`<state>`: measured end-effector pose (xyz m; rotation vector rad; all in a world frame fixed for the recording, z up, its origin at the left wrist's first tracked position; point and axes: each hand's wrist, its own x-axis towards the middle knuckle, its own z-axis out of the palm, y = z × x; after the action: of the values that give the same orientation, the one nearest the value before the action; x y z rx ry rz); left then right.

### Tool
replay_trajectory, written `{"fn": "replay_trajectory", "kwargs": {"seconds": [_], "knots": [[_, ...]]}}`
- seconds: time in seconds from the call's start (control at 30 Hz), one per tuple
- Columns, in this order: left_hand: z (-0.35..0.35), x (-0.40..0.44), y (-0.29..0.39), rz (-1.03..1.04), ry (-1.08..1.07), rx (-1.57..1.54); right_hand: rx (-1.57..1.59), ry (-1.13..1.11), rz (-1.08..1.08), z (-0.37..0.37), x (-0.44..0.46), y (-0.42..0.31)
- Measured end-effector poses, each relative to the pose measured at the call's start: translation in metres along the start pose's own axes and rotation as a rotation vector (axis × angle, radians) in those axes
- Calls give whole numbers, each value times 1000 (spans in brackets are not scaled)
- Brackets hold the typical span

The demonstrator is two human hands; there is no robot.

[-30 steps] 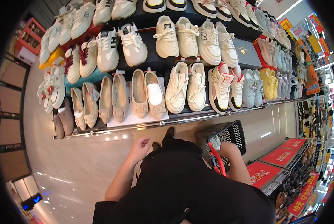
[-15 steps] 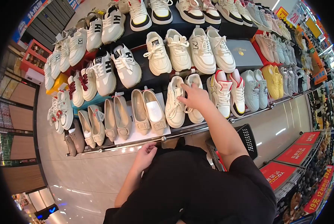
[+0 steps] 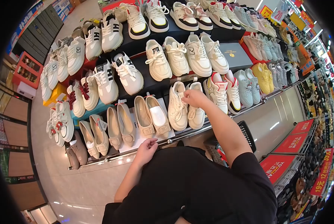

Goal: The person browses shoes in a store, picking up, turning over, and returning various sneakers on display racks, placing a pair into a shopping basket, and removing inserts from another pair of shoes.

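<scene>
My right hand is over a pair of cream lace-up sneakers on the front row. Its fingers are pinched together at the inner side of the left sneaker, near the laces; what lies between the fingertips is hidden. Partly under that hand is the right sneaker. My left hand hangs by the metal rail, fingers loosely bent and holding nothing. Nearest to it are beige flats with square buckles, one with white paper inside.
Tiered dark shoe boxes carry several rows of sneakers behind. White-and-red sneakers stand right of the cream pair. A dark basket sits below the rail. Red sign boards line a rack at the right.
My right hand has gone from spread fingers on the cream sneakers to a pinch between them. The left hand stays low by the rail, and the view has shifted slightly.
</scene>
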<state>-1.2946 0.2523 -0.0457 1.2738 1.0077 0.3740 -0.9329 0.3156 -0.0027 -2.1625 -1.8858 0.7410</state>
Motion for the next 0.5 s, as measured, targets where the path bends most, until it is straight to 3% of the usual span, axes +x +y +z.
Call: {"fn": "replay_trajectory", "kwargs": {"seconds": [0.2,0.3,0.37,0.5], "knots": [[-12,12,19,19,-96,-30,90,203,7,-5,-49,-16],[-17,9,47,40,-210,-301,138,360,-18,-16,-98,-38],[-19,15,56,299,-206,-300,104,430,-112,-24,-130,-57],[-7,36,93,469,-259,-134,71,481,-239,-36,-172,-109]]}}
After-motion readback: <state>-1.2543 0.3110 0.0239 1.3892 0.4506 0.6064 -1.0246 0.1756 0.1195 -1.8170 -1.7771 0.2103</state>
